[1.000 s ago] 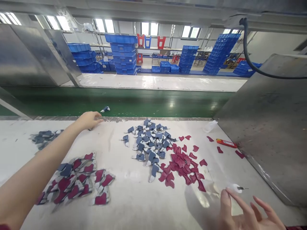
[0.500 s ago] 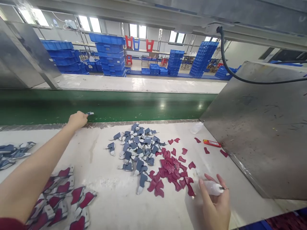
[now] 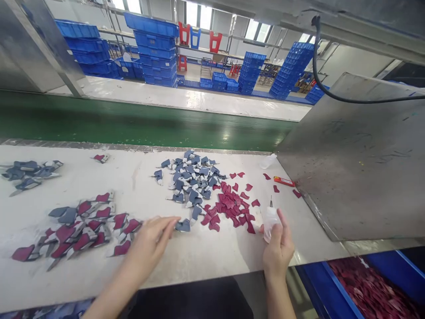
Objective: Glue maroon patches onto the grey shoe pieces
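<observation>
My left hand (image 3: 158, 232) is closed in a pinch on one end of a blue-grey and white moulded piece (image 3: 183, 225), low over the worktable. In my right hand (image 3: 278, 243) is a clear squeeze bottle (image 3: 271, 218), its thin needle tip pointing up. Between the hands and beyond them lies a heap of similar blue-grey pieces (image 3: 191, 177). Beside it, just left of the bottle, is a pile of small flat maroon pieces (image 3: 230, 201). Left of my left hand lie grey-white pieces with maroon patches (image 3: 83, 241).
A green conveyor belt (image 3: 133, 126) runs behind the worktable (image 3: 212, 254). A metal panel (image 3: 358, 168) bounds the right side, near a red-yellow box (image 3: 283, 181) and a second clear bottle (image 3: 267, 161). Below right stands a blue crate (image 3: 341, 290) of maroon pieces.
My left hand has come back from the conveyor edge and now pinches a blue-grey piece. A maroon-patched piece lies near that edge. My right hand has turned the bottle upright; the view tilts down.
</observation>
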Demonstrator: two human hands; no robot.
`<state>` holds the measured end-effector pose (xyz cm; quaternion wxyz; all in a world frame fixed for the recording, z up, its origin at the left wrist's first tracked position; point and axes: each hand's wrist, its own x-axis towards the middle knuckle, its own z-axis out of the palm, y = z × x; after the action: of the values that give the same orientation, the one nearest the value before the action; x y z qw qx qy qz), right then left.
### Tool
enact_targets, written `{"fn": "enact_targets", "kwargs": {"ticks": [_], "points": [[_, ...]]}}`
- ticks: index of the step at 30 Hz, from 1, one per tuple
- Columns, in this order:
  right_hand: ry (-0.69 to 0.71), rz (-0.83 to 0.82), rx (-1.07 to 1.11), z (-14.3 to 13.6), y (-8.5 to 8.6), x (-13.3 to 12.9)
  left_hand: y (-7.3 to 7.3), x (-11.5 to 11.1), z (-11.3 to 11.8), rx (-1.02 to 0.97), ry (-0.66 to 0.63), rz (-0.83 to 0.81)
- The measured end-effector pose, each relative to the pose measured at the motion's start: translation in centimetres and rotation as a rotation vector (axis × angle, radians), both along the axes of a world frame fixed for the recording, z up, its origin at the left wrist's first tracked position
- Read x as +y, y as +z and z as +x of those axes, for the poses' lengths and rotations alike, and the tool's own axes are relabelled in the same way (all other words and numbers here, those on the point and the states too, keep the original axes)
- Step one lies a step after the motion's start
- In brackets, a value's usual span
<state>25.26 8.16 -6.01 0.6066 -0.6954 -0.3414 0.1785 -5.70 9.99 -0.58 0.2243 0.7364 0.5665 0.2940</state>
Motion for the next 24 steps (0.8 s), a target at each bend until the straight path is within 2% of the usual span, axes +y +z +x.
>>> {"fn": "enact_targets", "kwargs": {"ticks": [4, 7, 9, 13, 17, 24], "points": [[0.082, 0.171, 0.231, -1.7, -0.2, -0.7, -3.1, -2.7, 2.3, -0.037, 0.006, -0.079], [0.19, 0.217, 0.37, -4.4, -0.3, -1.2, -4.4, -3.6, 2.8, -0.018, 0.022, -0.1], [0.255, 0.186, 0.411, -6.2, -0.3, -1.5, -4.9, -3.9, 3.0, 0.007, 0.038, -0.07], [0.374, 0.11, 0.223, -8.5, -0.2, -2.4, -5.3, -4.1, 3.4, 0.035, 0.075, 0.021], [0.418, 0.103, -0.003, -8.9, 0.0, -2.8, -5.2, -4.0, 3.8, 0.026, 0.088, 0.078], [0.423, 0.093, -0.096, -9.0, 0.4, -2.7, -4.9, -3.9, 3.8, 0.015, 0.089, 0.023]]}}
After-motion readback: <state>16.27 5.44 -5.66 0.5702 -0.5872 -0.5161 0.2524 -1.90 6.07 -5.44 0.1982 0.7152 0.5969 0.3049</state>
